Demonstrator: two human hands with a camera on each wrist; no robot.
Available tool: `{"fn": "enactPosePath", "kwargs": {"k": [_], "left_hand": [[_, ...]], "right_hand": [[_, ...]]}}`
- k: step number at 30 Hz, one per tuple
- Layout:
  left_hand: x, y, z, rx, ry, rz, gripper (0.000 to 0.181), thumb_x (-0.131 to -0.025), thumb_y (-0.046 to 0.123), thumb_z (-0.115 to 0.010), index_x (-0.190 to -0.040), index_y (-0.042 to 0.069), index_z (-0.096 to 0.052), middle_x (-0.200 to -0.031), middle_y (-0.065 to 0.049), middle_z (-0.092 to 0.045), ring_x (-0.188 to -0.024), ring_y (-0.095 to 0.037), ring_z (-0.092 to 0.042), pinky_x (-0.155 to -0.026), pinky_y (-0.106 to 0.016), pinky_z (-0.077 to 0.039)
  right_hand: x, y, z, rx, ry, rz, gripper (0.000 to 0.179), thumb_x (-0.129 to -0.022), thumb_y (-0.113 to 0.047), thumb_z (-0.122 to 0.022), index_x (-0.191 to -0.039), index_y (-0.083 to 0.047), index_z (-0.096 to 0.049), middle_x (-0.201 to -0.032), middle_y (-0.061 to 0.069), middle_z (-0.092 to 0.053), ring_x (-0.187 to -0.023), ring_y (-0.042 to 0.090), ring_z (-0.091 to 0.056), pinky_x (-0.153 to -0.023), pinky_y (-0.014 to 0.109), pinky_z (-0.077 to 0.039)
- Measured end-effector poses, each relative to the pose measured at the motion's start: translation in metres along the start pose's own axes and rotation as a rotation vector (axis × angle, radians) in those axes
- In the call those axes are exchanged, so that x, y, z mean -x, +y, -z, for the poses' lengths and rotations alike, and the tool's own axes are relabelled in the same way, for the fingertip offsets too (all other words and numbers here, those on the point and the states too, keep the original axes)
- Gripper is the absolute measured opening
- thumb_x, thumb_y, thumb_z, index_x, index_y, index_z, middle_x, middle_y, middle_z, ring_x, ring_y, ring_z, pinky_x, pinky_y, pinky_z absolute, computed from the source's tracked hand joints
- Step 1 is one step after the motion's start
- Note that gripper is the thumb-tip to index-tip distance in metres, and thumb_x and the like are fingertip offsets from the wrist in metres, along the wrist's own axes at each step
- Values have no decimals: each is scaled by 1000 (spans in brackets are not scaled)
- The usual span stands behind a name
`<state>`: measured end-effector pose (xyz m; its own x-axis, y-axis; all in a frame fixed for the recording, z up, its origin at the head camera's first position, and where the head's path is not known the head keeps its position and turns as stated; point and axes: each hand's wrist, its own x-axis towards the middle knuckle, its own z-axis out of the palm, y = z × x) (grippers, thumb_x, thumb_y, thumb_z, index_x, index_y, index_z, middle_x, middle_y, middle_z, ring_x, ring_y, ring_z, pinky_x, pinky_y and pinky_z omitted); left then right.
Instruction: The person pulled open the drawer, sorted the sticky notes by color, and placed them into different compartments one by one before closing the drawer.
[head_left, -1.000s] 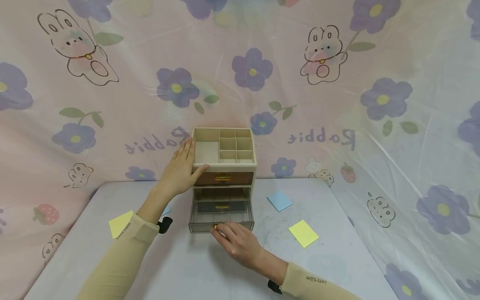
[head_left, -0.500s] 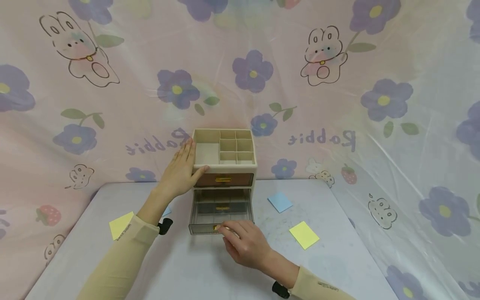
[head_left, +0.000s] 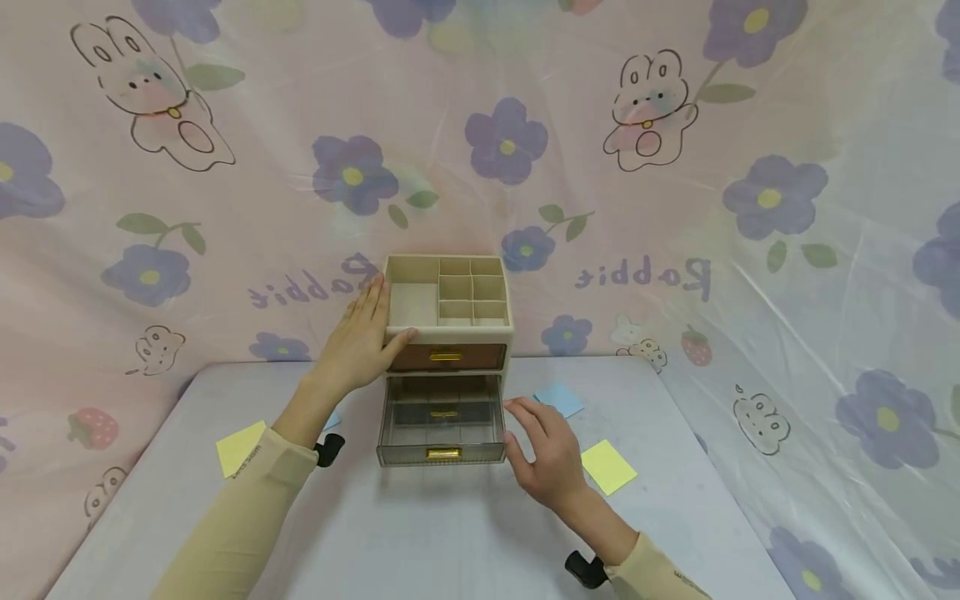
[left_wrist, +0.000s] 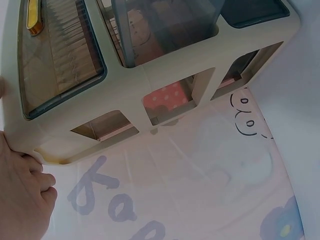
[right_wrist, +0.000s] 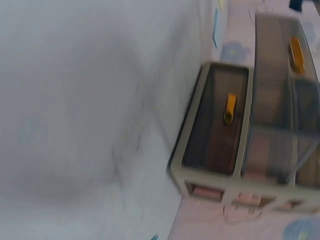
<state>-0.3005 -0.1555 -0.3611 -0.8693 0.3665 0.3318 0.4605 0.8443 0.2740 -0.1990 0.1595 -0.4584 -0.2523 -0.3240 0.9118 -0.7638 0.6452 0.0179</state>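
While the left hand [head_left: 356, 354] lies along the left side of the drawer box [head_left: 450, 336], its fingers are straight, the thumb laid over the box's front upper corner; nothing grasped. Right hand [head_left: 551, 454]: fingers released, loosely bent, at the right edge of the box's pulled-out drawer [head_left: 401, 456]; whether the tips touch it, cannot tell. That drawer is clear grey, the middle of three, with a gold handle [head_left: 444, 453] on its front. Above it, the brown upper drawer [head_left: 487, 358], closed; below it, the bottom drawer [right_wrist: 215, 130], closed as well. Box top divided: one large compartment, six small ones to its right. Box upright on the desk [head_left: 420, 533].

Right of the box: blue note [head_left: 562, 398], partly behind the right hand, and a yellow note [head_left: 609, 467] nearer the wearer. Left of the box: another yellow note [head_left: 238, 446], partly under the sleeve [head_left: 232, 517]. Behind the box, a curtain [head_left: 585, 250] printed with rabbits and purple flowers.
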Motion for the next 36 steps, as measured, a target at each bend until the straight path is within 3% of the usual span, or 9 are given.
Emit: {"fn": "enactPosePath", "kwargs": {"k": [7,13,16,21,27,32,36], "left_hand": [[0,0,-1,-2,17,-7,97,-107,65,-35,-164,-3,4,-172,-23,4,-159,-42,-1,-128,-57,-8],[0,0,-1,-7,14,-6,96,-107,63,-36,-164,-3,4,-172,-23,5,-159,-42,-1,-127,-58,-11],[1,0,-1,-11,14,-5,96,-107,63,-37,-164,-4,4,-172,-23,4,-159,-42,-1,-127,-59,-11],[0,0,-1,-9,16,-8,97,-107,64,-36,-163,-4,3,-172,-24,4,-159,-42,-1,-127,-59,-12],[0,0,-1,-8,12,-5,97,-107,64,-35,-164,-4,3,-172,-24,4,-159,-42,-1,-127,-58,-12],[0,0,0,2,14,-7,97,-107,64,-36,-164,-3,4,-172,-23,5,-159,-42,0,-127,-59,-11],[-1,-1,0,5,8,-4,97,-106,65,-35,-164,-3,5,-172,-22,6,-159,-42,1,-127,-60,-11]], "right_hand": [[17,30,14,36,45,-183,39,-104,-25,-55,-129,3,-67,-119,16,-68,-95,29,-66,-80,35,-54],[34,54,27,41,87,-310,39,-94,-10,-63,-130,3,-67,-119,18,-67,-91,29,-64,-74,33,-51],[43,62,36,65,66,-394,40,-91,-4,-67,-131,3,-65,-119,19,-66,-91,31,-64,-73,31,-48],[61,70,51,107,-72,-603,48,-93,-3,-68,-139,4,-56,-125,21,-60,-96,33,-62,-73,29,-47],[80,76,66,109,-275,-831,56,-95,-5,-69,-146,5,-47,-131,22,-55,-102,33,-59,-76,41,-52],[89,81,78,90,-409,-922,60,-96,-9,-69,-147,8,-44,-130,26,-55,-106,38,-58,-76,44,-50],[95,85,86,99,-517,-948,62,-96,-11,-69,-146,12,-43,-130,31,-56,-108,42,-59,-79,47,-52]]}}
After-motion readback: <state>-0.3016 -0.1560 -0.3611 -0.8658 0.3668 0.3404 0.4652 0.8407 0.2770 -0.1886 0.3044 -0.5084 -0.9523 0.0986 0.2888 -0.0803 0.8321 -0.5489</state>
